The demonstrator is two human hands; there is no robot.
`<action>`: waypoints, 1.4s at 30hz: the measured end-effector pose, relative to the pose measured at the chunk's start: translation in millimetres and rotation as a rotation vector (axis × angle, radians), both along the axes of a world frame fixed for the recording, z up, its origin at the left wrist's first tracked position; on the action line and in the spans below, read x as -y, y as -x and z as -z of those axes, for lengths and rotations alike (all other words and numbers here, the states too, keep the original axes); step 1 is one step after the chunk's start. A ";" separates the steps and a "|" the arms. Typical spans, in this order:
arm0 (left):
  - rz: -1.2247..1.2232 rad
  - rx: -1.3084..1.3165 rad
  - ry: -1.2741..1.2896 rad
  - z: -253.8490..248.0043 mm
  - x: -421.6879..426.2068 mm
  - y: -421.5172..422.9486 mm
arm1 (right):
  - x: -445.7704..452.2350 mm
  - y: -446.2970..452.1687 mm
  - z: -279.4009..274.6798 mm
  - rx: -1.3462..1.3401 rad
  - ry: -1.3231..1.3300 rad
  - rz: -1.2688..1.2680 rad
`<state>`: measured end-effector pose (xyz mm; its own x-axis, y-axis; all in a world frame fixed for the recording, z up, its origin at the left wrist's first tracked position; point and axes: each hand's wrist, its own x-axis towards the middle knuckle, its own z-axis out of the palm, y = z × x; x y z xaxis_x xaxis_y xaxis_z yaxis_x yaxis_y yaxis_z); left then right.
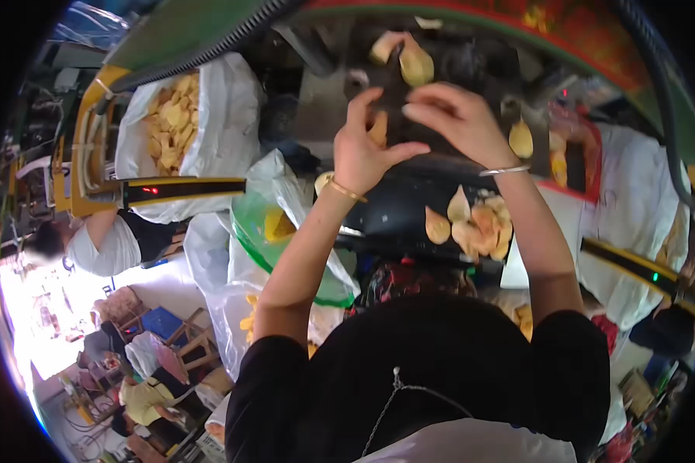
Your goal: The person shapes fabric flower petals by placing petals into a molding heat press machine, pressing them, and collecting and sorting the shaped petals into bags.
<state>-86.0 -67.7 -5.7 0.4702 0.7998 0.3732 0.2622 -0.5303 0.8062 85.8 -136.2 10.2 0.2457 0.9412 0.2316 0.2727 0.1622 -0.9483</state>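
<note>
My left hand [365, 153] is over a dark work surface [316, 116], index finger raised and thumb stretched out to the side. A tan piece [378, 130] shows between that thumb and index finger; whether the hand touches it I cannot tell. My right hand [462, 123] hovers to the right, fingers loosely bent and apart, nothing visible in them. Just beyond the hands lies a pale yellow teardrop-shaped piece [417, 65], with a pinkish piece beside it. Another yellow teardrop piece [521, 140] lies right of my right wrist. Nearer my body is a loose pile of teardrop pieces [481, 231].
A white sack [232, 100] full of similar pieces stands at left. Black-and-yellow bars [185, 189] with indicator lights flank both sides. A green machine edge [471, 19] and hoses arch overhead. A red-rimmed bin [594, 158] is at right. Other people [104, 243] sit farther left.
</note>
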 end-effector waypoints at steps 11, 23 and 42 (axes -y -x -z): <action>0.364 0.141 0.912 20.7 16.4 -4.3 | 44.2 -3.2 31.2 -0.323 0.331 -0.029; 0.414 0.349 1.595 53.2 36.4 -26.1 | 70.3 -3.9 44.7 0.749 -0.299 0.224; -0.047 -0.082 -0.214 7.5 -15.5 -0.3 | 101.3 -12.1 26.3 -0.969 0.132 0.180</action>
